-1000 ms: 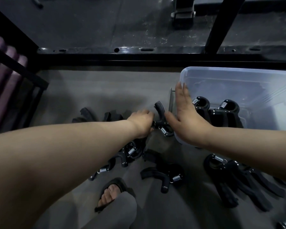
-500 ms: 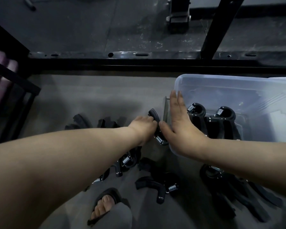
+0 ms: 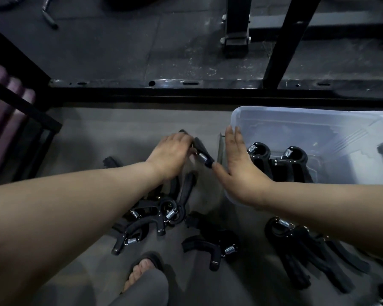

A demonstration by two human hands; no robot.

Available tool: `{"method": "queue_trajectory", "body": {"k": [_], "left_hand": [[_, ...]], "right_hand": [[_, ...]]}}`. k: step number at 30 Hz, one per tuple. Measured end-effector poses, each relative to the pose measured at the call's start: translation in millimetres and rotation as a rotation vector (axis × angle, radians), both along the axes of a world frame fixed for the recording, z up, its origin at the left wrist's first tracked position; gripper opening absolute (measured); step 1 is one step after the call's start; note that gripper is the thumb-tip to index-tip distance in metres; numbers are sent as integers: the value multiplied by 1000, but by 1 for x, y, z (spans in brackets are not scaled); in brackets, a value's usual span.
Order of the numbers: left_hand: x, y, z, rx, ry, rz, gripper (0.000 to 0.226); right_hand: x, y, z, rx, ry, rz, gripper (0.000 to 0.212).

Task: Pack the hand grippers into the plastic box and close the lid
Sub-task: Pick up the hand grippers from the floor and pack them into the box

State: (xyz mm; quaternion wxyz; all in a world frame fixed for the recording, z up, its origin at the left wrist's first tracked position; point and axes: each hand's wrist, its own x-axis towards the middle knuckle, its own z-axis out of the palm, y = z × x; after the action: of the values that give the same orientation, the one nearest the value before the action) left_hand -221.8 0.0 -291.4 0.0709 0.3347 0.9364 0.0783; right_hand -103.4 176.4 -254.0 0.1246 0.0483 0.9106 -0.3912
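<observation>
My left hand (image 3: 171,154) is closed around a black hand gripper (image 3: 202,154) with a steel spring, held just left of the clear plastic box (image 3: 296,117). My right hand (image 3: 239,171) lies flat with straight fingers against the box's left wall, holding nothing. Two black hand grippers (image 3: 276,162) lie inside the box near that wall. Several more grippers lie loose on the grey floor: a heap (image 3: 155,215) under my left forearm, one (image 3: 210,246) in the middle, and a pile (image 3: 307,246) under my right forearm.
A black metal frame rail (image 3: 186,93) runs across just behind the box. A slanted black post (image 3: 285,40) rises at the right. My sandalled foot (image 3: 142,272) and grey trouser leg are at the bottom centre. A rack with purple rolls (image 3: 0,120) stands at the left.
My left hand has lifted the gripper up and away from the floor heap, turning it beside the box wall. My right hand stays flat on the box.
</observation>
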Motion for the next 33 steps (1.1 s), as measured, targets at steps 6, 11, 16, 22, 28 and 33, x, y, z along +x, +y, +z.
{"method": "queue_trajectory", "body": {"k": [6, 11, 16, 22, 28, 33], "left_hand": [[-16, 11, 41, 497, -75, 774, 45], [-21, 29, 85, 810, -56, 1127, 57], [-6, 58, 95, 906, -219, 1082, 53], [37, 89, 106, 406, -267, 776, 52], [45, 117, 93, 905, -736, 807, 62], [62, 108, 84, 665, -232, 286, 35]], "right_hand": [[-2, 14, 3, 31, -15, 83, 88], [-4, 28, 21, 24, -126, 122, 83], [-8, 39, 36, -93, -68, -23, 51], [12, 50, 66, -710, -72, -350, 39], [18, 77, 65, -260, -124, -295, 31], [19, 98, 59, -54, -221, -319, 18]]}}
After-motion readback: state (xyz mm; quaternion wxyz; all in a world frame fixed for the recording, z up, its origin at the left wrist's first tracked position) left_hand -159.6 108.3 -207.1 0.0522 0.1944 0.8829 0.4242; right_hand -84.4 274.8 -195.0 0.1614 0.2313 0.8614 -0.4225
